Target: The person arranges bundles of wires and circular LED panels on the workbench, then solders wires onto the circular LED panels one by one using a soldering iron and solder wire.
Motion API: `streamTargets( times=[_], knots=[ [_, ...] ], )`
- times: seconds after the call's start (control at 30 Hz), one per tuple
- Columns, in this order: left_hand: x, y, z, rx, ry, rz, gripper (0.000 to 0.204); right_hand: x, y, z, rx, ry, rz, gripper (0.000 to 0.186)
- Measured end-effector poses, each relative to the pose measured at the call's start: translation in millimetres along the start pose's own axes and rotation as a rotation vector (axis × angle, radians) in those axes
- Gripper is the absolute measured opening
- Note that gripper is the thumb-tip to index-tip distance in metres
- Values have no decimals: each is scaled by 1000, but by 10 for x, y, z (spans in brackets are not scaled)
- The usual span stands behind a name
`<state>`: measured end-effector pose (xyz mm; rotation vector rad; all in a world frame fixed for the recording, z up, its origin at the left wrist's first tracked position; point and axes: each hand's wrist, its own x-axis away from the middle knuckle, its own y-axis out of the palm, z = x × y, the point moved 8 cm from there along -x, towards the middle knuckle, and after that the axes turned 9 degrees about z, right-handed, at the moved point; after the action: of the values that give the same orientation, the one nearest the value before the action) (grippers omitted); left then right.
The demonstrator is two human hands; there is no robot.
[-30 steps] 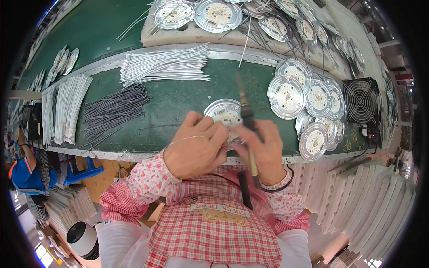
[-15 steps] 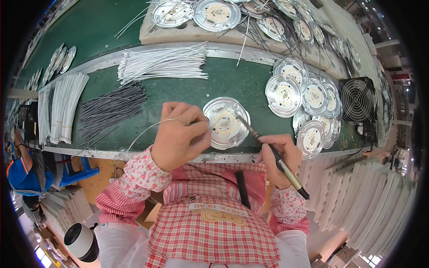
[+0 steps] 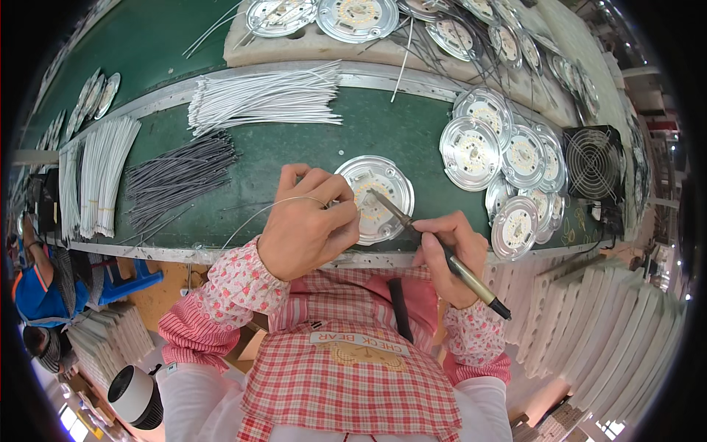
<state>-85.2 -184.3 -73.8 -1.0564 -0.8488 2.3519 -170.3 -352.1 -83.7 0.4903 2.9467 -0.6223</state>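
A round silver LED lamp plate (image 3: 394,184) lies on the green bench before me, with a ring of small yellow chips at its middle. My left hand (image 3: 308,225) covers the plate's left edge, its fingers pinched. Thin silvery solder wire (image 3: 254,216) runs over these fingers and loops back toward the bench edge; the pinched end is hidden. A dark lead shows beside the hand, and I cannot tell whether it is held. My right hand (image 3: 455,258) grips a soldering iron (image 3: 469,276) like a pen, its tip over the plate's centre.
White wires (image 3: 265,99) and dark grey wires (image 3: 180,173) lie in bundles to the left. Overlapping lamp plates (image 3: 471,155) sit at the right beside a black fan (image 3: 593,166). More wired plates rest on a pale foam slab (image 3: 294,53) at the back. Another person (image 3: 44,291) is at far left.
The soldering iron's tip has moved left and down, from the plate's upper right part to its centre. My left hand has shifted slightly right, farther over the plate.
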Motion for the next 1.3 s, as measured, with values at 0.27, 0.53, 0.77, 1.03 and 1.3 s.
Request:
streamTargets(
  times=[0.27, 0.53, 0.77, 1.03, 1.3],
  knots=[
    [26, 77, 35, -26, 65, -31, 15, 12, 15, 119, -216, 245, -15, 12],
    [150, 98, -25, -184, 93, -31, 52, 143, 28, 139, -224, 216, 22, 13],
    [142, 89, -6, -225, 89, -60, 55, -71, 85, 189, -69, 213, 116, 42],
    [-443, -195, -529, -313, -84, 204, 24, 89, 327, -114, 461, -283, 24, 94],
    [-555, -167, -1011, 8, -126, 191, 11, 408, 6, -177, 393, -323, 81, 66]
  ],
)
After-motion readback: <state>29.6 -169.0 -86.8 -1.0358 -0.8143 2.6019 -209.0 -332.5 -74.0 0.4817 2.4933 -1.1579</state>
